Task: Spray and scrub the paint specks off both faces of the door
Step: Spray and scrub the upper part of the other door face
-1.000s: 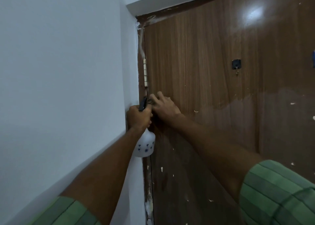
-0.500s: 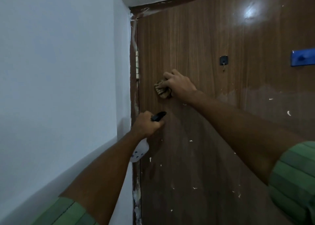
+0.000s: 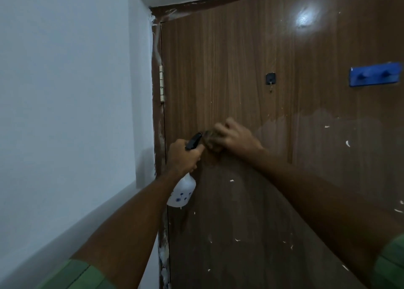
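scrubbing mid-door, plenty of specks left

the brown wood-grain door looks mostly clear of paint in its upper part; white paint specks dot the lower half and right side, so this face seems unfinished, and the other face is out of sight. the right hand curls its fingers around a brownish scrubbing pad pressed mid-door, nearer the hinge edge. the left hand grips a white spray bottle with small blue marks; no readable writing.
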{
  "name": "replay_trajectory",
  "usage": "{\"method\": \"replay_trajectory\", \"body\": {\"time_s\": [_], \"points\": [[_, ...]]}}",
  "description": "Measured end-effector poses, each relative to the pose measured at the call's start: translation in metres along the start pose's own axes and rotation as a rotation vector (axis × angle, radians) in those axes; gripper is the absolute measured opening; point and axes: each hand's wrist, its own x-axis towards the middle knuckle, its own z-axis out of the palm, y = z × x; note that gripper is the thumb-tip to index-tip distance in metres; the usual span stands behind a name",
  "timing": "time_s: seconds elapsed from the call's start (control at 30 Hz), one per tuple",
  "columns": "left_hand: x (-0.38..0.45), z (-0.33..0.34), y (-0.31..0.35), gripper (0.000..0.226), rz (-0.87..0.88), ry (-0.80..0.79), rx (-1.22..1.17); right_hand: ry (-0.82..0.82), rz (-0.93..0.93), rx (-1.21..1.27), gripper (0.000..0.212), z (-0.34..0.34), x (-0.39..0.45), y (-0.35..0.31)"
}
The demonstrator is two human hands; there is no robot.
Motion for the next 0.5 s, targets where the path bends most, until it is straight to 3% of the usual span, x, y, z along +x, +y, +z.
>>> {"method": "replay_trajectory", "body": {"time_s": [0.1,0.17,0.23,0.33,0.37,0.43,0.5], "points": [[0.004,0.010,0.004,0.026,-0.007,0.016,-0.015,0.120,0.362,0.014,0.046,-0.015,0.015,0.019],[0.006,0.017,0.008,0.025,-0.008,0.018,-0.029,0.144,0.408,0.049,0.048,-0.007,0.005,0.001],[0.007,0.022,0.012,0.023,-0.006,-0.003,-0.046,0.086,0.273,0.094,0.054,0.004,-0.018,-0.021],[0.008,0.029,0.017,0.023,0.013,-0.052,-0.063,-0.123,-0.202,0.058,0.054,-0.004,-0.048,-0.007],[0.009,0.030,0.021,0.023,0.020,-0.064,-0.056,-0.125,-0.267,0.026,0.053,-0.012,-0.047,0.009],[0.014,0.033,0.028,0.023,0.023,-0.082,-0.059,-0.050,-0.146,-0.017,0.051,-0.024,-0.038,0.042],[0.017,0.036,0.035,0.026,0.019,-0.080,-0.056,0.063,0.160,-0.007,0.051,-0.028,-0.026,0.054]]}}
